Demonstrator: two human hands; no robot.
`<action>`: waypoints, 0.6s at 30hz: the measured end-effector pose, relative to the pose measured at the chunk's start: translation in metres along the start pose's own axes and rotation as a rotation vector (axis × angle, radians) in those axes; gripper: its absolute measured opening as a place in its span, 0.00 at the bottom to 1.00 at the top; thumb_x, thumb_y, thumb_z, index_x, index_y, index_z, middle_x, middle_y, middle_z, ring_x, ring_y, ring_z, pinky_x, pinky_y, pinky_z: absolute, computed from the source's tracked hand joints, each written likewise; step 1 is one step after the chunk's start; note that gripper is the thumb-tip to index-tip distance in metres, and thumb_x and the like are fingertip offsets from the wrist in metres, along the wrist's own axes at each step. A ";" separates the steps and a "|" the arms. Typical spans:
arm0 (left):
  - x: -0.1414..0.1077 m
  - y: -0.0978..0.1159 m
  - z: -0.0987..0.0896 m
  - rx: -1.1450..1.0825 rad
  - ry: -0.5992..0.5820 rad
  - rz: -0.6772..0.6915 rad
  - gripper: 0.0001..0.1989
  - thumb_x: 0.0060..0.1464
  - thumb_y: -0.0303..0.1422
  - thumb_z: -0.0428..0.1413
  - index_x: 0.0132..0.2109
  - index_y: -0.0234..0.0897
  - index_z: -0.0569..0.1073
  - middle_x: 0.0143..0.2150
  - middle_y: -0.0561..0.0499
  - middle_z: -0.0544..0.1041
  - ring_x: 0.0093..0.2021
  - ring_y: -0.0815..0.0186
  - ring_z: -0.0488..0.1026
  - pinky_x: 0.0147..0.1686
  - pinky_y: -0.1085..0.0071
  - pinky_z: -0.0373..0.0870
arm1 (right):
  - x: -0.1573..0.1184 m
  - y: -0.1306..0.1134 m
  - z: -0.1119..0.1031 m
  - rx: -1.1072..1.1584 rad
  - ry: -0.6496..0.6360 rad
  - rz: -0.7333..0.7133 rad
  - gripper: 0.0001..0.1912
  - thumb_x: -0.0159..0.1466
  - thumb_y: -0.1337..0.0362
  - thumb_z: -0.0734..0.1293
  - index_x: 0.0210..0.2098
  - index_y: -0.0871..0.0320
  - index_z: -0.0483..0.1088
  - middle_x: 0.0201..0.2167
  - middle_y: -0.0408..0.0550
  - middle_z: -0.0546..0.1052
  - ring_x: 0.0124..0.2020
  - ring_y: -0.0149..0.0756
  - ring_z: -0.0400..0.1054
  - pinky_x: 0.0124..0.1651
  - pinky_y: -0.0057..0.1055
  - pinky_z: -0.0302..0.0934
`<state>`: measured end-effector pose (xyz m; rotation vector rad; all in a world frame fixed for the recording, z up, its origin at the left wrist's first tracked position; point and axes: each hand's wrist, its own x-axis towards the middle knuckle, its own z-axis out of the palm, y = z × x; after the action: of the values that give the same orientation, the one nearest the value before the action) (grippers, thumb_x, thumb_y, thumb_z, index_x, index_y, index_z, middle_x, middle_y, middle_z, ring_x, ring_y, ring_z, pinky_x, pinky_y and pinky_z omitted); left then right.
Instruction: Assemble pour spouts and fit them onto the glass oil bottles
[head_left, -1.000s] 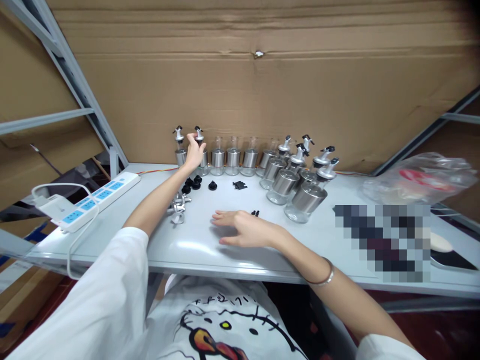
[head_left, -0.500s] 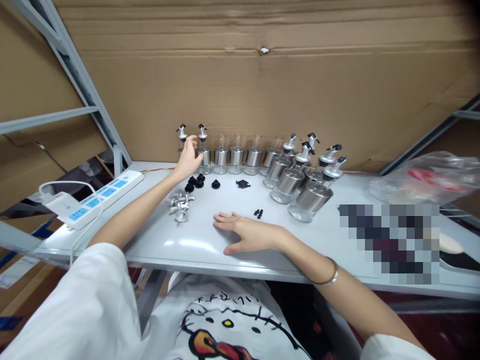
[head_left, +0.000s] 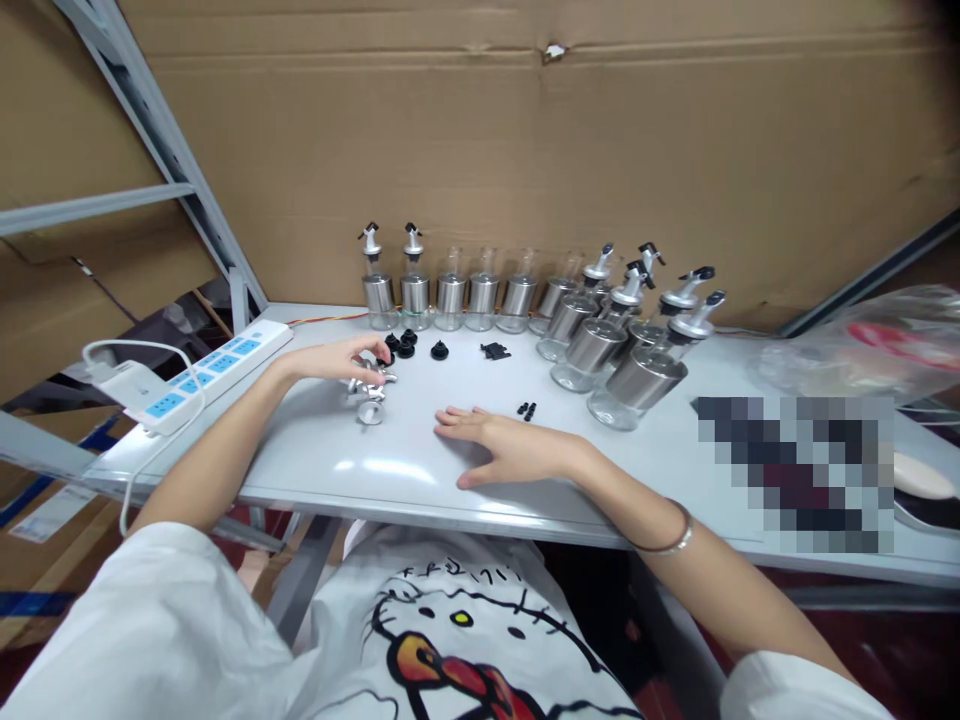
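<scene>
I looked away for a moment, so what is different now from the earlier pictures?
The left hand has let go of the spout on the second bottle from the left and come back toward you, to the silver parts; whether it grips one is unclear. The right hand stays low over the table, and the bottles stand as before.

A workbench corner — metal-framed table (head_left: 420,470), cardboard backing (head_left: 480,140), power strip (head_left: 217,372).
</scene>
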<state>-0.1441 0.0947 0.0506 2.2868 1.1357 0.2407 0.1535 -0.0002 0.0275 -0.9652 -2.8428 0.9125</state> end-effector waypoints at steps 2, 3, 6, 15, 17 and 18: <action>-0.003 -0.003 -0.002 0.040 -0.165 0.075 0.28 0.42 0.47 0.62 0.49 0.40 0.69 0.49 0.48 0.70 0.45 0.62 0.68 0.43 0.71 0.65 | 0.000 0.000 0.000 -0.013 -0.003 0.004 0.40 0.60 0.53 0.68 0.66 0.61 0.52 0.68 0.54 0.49 0.70 0.44 0.40 0.71 0.43 0.36; -0.005 -0.005 -0.002 0.053 -0.226 0.113 0.30 0.40 0.47 0.64 0.49 0.41 0.69 0.50 0.48 0.69 0.46 0.61 0.68 0.44 0.71 0.65 | 0.000 0.000 0.000 -0.016 -0.001 0.005 0.40 0.60 0.53 0.68 0.66 0.60 0.53 0.68 0.54 0.49 0.70 0.44 0.40 0.71 0.43 0.36; -0.006 -0.007 0.000 0.073 -0.300 0.182 0.34 0.33 0.46 0.68 0.49 0.43 0.70 0.52 0.49 0.65 0.49 0.60 0.66 0.47 0.71 0.65 | -0.001 0.000 0.000 -0.009 0.008 -0.002 0.39 0.60 0.53 0.68 0.66 0.59 0.53 0.68 0.54 0.49 0.70 0.44 0.41 0.70 0.44 0.37; -0.001 0.010 0.013 0.143 -0.239 0.109 0.20 0.50 0.47 0.58 0.45 0.38 0.70 0.50 0.47 0.65 0.50 0.61 0.65 0.52 0.68 0.63 | -0.001 -0.003 -0.001 -0.004 0.005 0.002 0.39 0.59 0.55 0.69 0.65 0.61 0.54 0.68 0.56 0.50 0.70 0.45 0.42 0.70 0.45 0.37; 0.000 0.013 0.014 0.140 -0.213 0.098 0.19 0.52 0.47 0.55 0.44 0.38 0.70 0.51 0.47 0.65 0.50 0.62 0.66 0.52 0.68 0.63 | -0.001 -0.002 -0.001 -0.015 0.005 -0.003 0.39 0.60 0.54 0.68 0.66 0.61 0.54 0.68 0.55 0.49 0.70 0.45 0.41 0.70 0.45 0.37; 0.000 0.015 0.014 0.136 -0.199 0.094 0.18 0.53 0.47 0.54 0.43 0.38 0.70 0.52 0.47 0.65 0.50 0.62 0.66 0.51 0.69 0.63 | -0.001 -0.001 0.000 -0.016 0.007 -0.006 0.39 0.60 0.54 0.68 0.66 0.60 0.54 0.68 0.55 0.50 0.70 0.45 0.41 0.70 0.45 0.37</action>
<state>-0.1288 0.0814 0.0470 2.4240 0.9704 -0.0298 0.1534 -0.0014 0.0287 -0.9584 -2.8498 0.8854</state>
